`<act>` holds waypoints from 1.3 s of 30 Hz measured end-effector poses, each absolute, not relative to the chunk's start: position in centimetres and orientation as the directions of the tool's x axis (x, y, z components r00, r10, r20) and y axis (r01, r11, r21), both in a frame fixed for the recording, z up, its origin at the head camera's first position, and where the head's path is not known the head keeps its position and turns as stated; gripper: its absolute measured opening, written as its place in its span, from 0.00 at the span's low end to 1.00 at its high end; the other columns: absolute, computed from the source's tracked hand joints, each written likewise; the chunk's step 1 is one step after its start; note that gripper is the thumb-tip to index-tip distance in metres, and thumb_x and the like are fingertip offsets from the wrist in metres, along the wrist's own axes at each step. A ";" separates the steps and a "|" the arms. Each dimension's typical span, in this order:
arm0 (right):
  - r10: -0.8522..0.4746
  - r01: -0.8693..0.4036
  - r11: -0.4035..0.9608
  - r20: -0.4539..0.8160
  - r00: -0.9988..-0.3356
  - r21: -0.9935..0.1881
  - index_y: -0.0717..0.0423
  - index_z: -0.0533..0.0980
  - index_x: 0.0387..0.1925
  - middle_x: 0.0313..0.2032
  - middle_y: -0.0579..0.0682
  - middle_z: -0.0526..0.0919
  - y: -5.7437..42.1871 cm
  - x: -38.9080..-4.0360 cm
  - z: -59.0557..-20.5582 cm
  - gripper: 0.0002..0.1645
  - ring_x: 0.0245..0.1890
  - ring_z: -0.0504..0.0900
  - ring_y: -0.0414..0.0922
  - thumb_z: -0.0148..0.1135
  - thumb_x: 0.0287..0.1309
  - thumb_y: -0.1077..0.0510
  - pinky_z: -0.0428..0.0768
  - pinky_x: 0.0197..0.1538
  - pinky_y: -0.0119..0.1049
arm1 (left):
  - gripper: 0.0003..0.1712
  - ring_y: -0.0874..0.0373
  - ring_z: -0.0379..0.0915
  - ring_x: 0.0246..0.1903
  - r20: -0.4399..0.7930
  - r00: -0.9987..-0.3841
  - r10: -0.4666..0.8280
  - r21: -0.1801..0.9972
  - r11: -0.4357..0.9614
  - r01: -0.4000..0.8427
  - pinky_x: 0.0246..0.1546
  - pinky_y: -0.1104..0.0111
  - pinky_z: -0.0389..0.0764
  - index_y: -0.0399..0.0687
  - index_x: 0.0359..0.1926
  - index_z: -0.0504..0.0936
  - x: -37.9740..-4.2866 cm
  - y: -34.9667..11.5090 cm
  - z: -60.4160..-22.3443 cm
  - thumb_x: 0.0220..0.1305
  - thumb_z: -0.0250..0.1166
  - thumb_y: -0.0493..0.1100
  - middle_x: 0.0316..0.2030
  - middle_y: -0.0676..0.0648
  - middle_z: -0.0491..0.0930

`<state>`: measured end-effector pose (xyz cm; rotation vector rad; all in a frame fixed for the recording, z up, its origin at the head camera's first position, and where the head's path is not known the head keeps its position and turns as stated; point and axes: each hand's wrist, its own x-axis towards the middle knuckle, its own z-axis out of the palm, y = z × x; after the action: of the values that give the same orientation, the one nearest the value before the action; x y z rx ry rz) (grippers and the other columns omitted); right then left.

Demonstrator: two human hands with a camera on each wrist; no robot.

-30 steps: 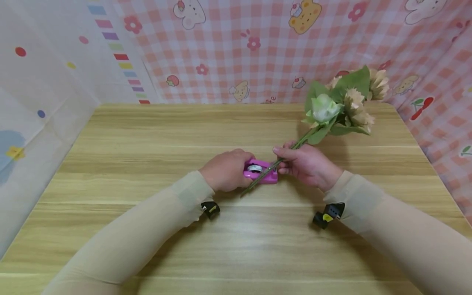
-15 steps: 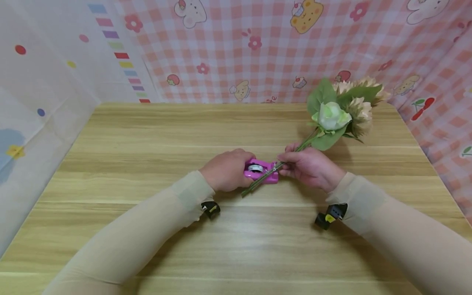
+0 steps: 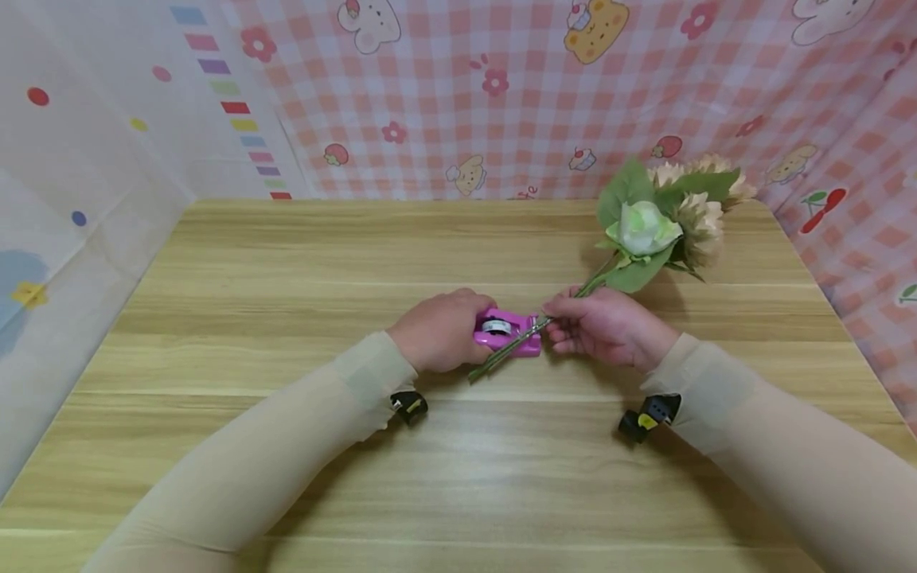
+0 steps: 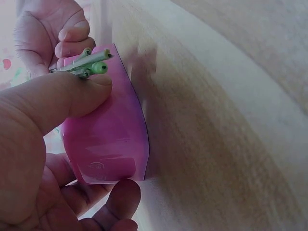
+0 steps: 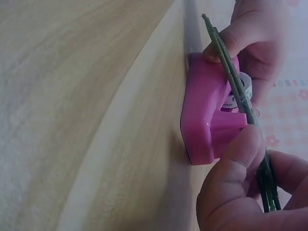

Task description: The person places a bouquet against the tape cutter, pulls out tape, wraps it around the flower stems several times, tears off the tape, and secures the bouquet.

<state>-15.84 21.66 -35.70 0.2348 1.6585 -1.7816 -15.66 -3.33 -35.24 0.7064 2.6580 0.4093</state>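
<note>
On the wooden table lies a pink tape dispenser point(image 3: 528, 347) with a white-cored tape roll point(image 3: 496, 327) in it. My left hand point(image 3: 440, 330) grips its left end, thumb along the near side as the left wrist view shows. A bunch of artificial flowers point(image 3: 648, 228) leans up to the right, one pale green bloom and several cream ones. My right hand point(image 3: 609, 326) pinches the green stems point(image 5: 231, 72) between thumb and fingers. In the right wrist view the stems cross over the dispenser, close to its cutter end. A shiny strip, seemingly clear tape, shows on the stems.
The table point(image 3: 458, 477) has a light wood top. Pink checked cloth point(image 3: 430, 103) with cartoon prints hangs behind its back edge, and a white dotted cloth point(image 3: 86, 159) hangs at the left. Each wrist carries a small black camera point(image 3: 410, 407).
The flower heads have swung down and slightly right as the bunch turned. My right hand has shifted a little right along the stems. My left hand and the tape dispenser stay put.
</note>
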 end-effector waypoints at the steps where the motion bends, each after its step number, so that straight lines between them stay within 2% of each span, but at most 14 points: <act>1: -0.356 0.579 0.040 -0.553 -0.753 -0.815 0.52 0.76 0.31 0.27 0.47 0.84 21.7 -15.8 -35.7 0.13 0.29 0.83 0.39 0.54 0.77 0.61 0.86 0.40 0.31 | 0.34 0.56 0.76 0.48 -0.266 -0.810 0.522 0.363 0.833 0.418 0.55 0.60 0.80 0.54 0.69 0.77 -15.6 -3.3 -35.2 0.64 0.73 0.54 0.57 0.50 0.80; 6: -0.369 0.543 -0.003 -0.503 -0.781 -0.840 0.52 0.75 0.29 0.26 0.47 0.83 21.6 -15.6 -35.5 0.15 0.28 0.83 0.39 0.53 0.77 0.64 0.86 0.39 0.31 | 0.33 0.56 0.76 0.48 -0.264 -0.812 0.521 0.366 0.833 0.416 0.55 0.60 0.80 0.54 0.68 0.77 -15.7 -3.3 -35.3 0.65 0.73 0.54 0.56 0.50 0.80; 10: -0.372 0.520 -0.050 -0.468 -0.802 -0.853 0.53 0.72 0.33 0.26 0.47 0.84 21.5 -15.5 -35.4 0.11 0.27 0.83 0.39 0.54 0.75 0.66 0.86 0.38 0.31 | 0.33 0.56 0.77 0.48 -0.267 -0.812 0.519 0.367 0.834 0.412 0.56 0.59 0.80 0.54 0.68 0.77 -15.7 -3.3 -35.3 0.65 0.73 0.55 0.56 0.51 0.80; 18: -0.345 0.535 -0.092 -0.478 -0.808 -0.840 0.54 0.73 0.37 0.28 0.47 0.86 21.7 -15.3 -35.5 0.08 0.29 0.85 0.38 0.56 0.75 0.67 0.87 0.41 0.31 | 0.32 0.55 0.77 0.48 -0.270 -0.811 0.519 0.366 0.834 0.412 0.56 0.59 0.80 0.54 0.68 0.78 -15.7 -3.3 -35.3 0.65 0.73 0.54 0.56 0.51 0.79; 22: -0.319 0.536 -0.108 -0.481 -0.816 -0.838 0.59 0.71 0.44 0.29 0.48 0.87 21.8 -15.3 -35.6 0.04 0.29 0.86 0.39 0.56 0.74 0.68 0.87 0.42 0.30 | 0.32 0.55 0.76 0.48 -0.271 -0.810 0.520 0.366 0.834 0.413 0.56 0.59 0.80 0.53 0.68 0.77 -15.6 -3.3 -35.2 0.65 0.73 0.54 0.56 0.51 0.79; 26: -0.302 0.532 -0.114 -0.481 -0.823 -0.839 0.62 0.65 0.53 0.30 0.49 0.87 21.7 -15.3 -35.5 0.12 0.29 0.87 0.40 0.55 0.74 0.69 0.87 0.42 0.29 | 0.33 0.55 0.76 0.48 -0.271 -0.808 0.522 0.358 0.834 0.419 0.56 0.59 0.80 0.53 0.68 0.77 -15.7 -3.3 -35.1 0.66 0.72 0.54 0.56 0.51 0.79; 28: -0.300 0.531 -0.114 -0.481 -0.824 -0.839 0.63 0.64 0.55 0.30 0.49 0.87 21.7 -15.2 -35.5 0.13 0.30 0.87 0.40 0.54 0.74 0.69 0.87 0.43 0.29 | 0.33 0.55 0.76 0.48 -0.273 -0.808 0.522 0.359 0.835 0.418 0.56 0.59 0.80 0.54 0.69 0.77 -15.7 -3.3 -35.1 0.66 0.72 0.54 0.56 0.51 0.79; 32: -0.315 0.526 -0.127 -0.469 -0.825 -0.841 0.63 0.65 0.52 0.30 0.49 0.85 21.6 -15.3 -35.3 0.10 0.31 0.87 0.40 0.52 0.75 0.70 0.88 0.44 0.31 | 0.32 0.55 0.76 0.49 -0.275 -0.807 0.523 0.361 0.834 0.417 0.57 0.59 0.80 0.53 0.68 0.77 -15.7 -3.3 -35.1 0.66 0.72 0.54 0.56 0.51 0.79; 35: -0.335 0.529 -0.143 -0.462 -0.821 -0.837 0.61 0.69 0.47 0.30 0.50 0.84 21.6 -15.3 -35.2 0.05 0.32 0.87 0.41 0.51 0.75 0.70 0.88 0.46 0.33 | 0.32 0.55 0.76 0.48 -0.276 -0.805 0.524 0.360 0.834 0.419 0.57 0.59 0.80 0.54 0.68 0.78 -15.7 -3.3 -35.1 0.66 0.72 0.55 0.56 0.51 0.80; 39: -0.365 0.558 -0.176 -0.472 -0.802 -0.811 0.56 0.72 0.35 0.30 0.50 0.83 21.7 -15.5 -35.2 0.13 0.32 0.86 0.42 0.46 0.75 0.70 0.87 0.46 0.35 | 0.31 0.56 0.76 0.48 -0.278 -0.805 0.525 0.360 0.833 0.419 0.57 0.59 0.79 0.54 0.67 0.78 -15.7 -3.3 -35.1 0.66 0.73 0.54 0.55 0.51 0.79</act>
<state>-15.46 21.70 -35.21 0.2253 1.5007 -2.0199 -15.72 -3.29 -35.12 0.7078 2.6460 0.3996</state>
